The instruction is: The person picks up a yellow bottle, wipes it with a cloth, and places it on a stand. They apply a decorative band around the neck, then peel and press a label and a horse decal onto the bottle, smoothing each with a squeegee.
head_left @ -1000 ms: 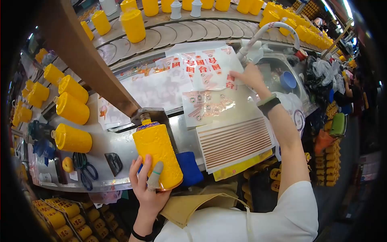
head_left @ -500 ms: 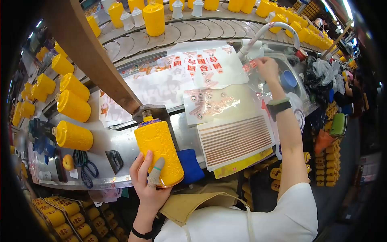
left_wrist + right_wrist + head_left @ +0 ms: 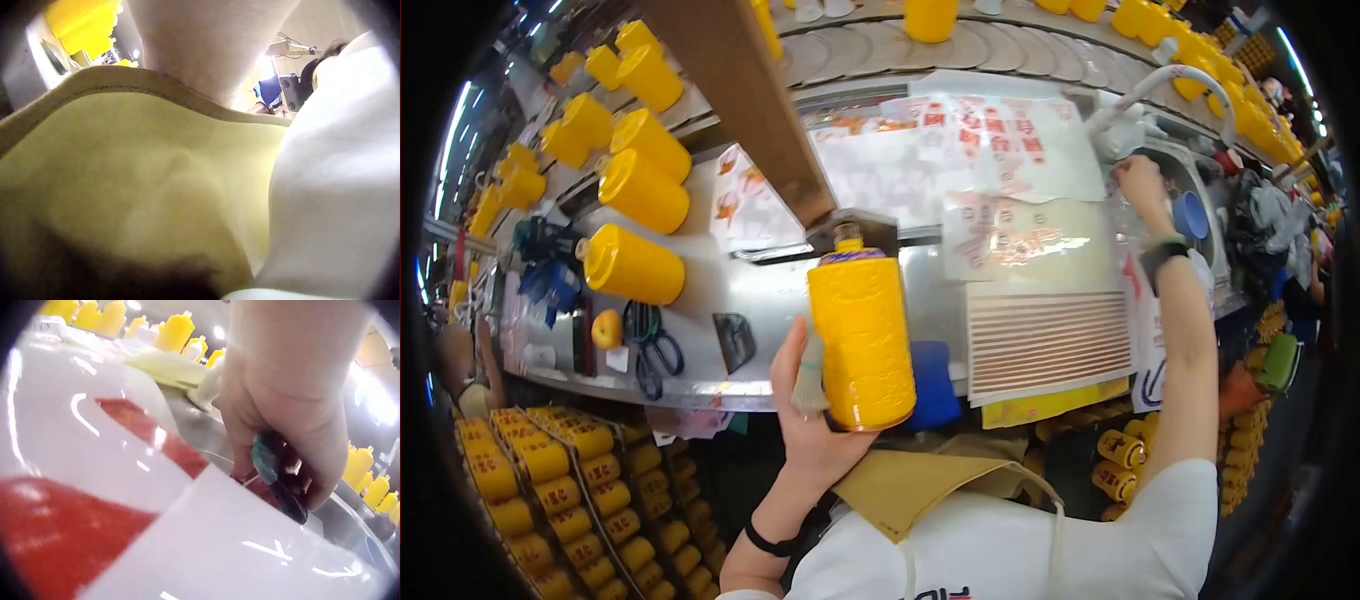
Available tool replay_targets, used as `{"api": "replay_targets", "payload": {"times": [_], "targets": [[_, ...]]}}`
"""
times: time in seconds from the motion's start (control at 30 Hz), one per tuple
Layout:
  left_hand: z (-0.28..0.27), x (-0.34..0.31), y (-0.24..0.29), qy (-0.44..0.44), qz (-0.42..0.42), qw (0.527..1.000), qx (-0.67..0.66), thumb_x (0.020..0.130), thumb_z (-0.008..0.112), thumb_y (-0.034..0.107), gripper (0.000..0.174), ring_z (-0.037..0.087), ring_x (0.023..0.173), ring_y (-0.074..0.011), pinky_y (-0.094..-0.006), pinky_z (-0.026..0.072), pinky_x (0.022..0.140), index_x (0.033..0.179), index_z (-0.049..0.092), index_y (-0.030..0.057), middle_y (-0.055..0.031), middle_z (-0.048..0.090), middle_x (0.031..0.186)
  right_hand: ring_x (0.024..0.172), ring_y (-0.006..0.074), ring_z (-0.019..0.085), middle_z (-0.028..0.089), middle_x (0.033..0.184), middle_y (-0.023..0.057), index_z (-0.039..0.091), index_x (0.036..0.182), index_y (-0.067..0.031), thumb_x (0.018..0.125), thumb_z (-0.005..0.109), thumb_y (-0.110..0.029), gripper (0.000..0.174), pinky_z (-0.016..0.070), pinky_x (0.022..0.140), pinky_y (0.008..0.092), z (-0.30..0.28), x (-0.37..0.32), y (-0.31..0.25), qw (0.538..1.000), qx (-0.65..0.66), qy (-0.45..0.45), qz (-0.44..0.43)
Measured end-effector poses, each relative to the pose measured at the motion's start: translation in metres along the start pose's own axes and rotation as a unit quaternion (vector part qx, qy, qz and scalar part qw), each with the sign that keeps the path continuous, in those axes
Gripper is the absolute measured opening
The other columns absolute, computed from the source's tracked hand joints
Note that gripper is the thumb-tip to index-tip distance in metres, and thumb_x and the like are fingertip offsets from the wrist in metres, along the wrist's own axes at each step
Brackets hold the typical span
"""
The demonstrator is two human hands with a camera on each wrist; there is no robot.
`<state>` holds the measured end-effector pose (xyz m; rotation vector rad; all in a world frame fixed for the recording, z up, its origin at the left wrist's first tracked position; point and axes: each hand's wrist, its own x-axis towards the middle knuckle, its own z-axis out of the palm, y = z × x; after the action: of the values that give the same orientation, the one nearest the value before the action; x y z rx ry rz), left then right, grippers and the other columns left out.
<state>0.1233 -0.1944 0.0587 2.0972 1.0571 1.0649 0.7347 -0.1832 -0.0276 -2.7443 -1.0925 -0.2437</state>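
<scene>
In the head view my left hand (image 3: 815,435) grips a yellow embossed bottle (image 3: 862,340) low on its side, with the bare neck pointing away from me. A grey piece with a soft lower end (image 3: 809,388) sits between that hand's fingers and the bottle. My right hand (image 3: 1141,186) is over the near-left part of the sink. In the right wrist view its curled fingers pinch a small red decal (image 3: 265,489), and a curved dark green piece (image 3: 267,459) shows at the fingers. Only apron and forearm show close up in the left wrist view.
Decal sheets with red characters (image 3: 990,140) and a striped brown sheet (image 3: 1050,340) lie on the metal bench. A wooden post (image 3: 735,100) rises in front. Yellow bottles (image 3: 635,265), scissors (image 3: 650,350) and a dark scraper (image 3: 734,341) are at left; a blue bowl (image 3: 1190,215) sits in the sink.
My right hand leaves the decal sheet with a small red decal and moves to the sink, now lower. The left hand keeps hold of the bottle. The whole view shifts.
</scene>
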Motion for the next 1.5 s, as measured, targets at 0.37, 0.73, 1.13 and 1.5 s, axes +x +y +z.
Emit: {"api": "replay_targets", "payload": {"times": [0.37,0.73,1.13,1.5], "targets": [[0.001,-0.013,-0.033,-0.067,-0.001,0.996,-0.065,0.065,0.099,0.011,0.112,0.058,0.130,-0.0252,-0.0372,0.0491,0.107,0.157,0.034,0.0019,-0.0133,0.050,0.146,0.081,0.0243,0.069,0.073,0.092,0.0123,0.072,0.101,-0.0001,0.090,0.069,0.001,0.012,0.0527,0.075,0.0325,-0.202,-0.204,-0.225,0.879,0.320,-0.022,-0.353],[-0.019,0.024,-0.029,-0.169,-0.154,0.907,-0.353,0.077,0.090,0.018,0.116,0.039,0.146,-0.0303,-0.0457,0.0328,0.121,0.161,0.012,0.0008,-0.0205,0.032,0.158,0.081,0.0235,0.071,0.073,0.094,0.0140,0.070,0.109,0.0015,0.092,0.069,-0.006,0.019,0.0555,0.076,0.0336,-0.189,-0.250,-0.304,0.779,0.409,-0.250,-0.404],[-0.006,0.044,-0.022,-0.135,-0.283,0.823,-0.474,0.093,0.074,0.005,0.083,0.049,0.137,-0.0247,-0.0403,0.0436,0.114,0.156,0.021,0.0012,-0.0160,0.044,0.148,0.088,0.0137,0.063,0.064,0.091,0.0055,0.062,0.109,-0.0005,0.095,0.071,-0.018,0.024,0.0501,0.077,0.0310,-0.155,-0.253,-0.309,0.774,0.528,-0.318,-0.145],[-0.004,0.039,-0.024,-0.139,-0.267,0.829,-0.472,0.093,0.072,0.002,0.082,0.047,0.139,-0.0244,-0.0409,0.0405,0.116,0.156,0.020,0.0006,-0.0150,0.042,0.150,0.077,0.0026,0.038,0.042,0.084,-0.0070,0.056,0.099,-0.0076,0.086,0.081,-0.019,0.030,0.0318,0.067,0.0188,-0.137,-0.264,-0.321,0.769,0.555,-0.311,-0.061]]}}
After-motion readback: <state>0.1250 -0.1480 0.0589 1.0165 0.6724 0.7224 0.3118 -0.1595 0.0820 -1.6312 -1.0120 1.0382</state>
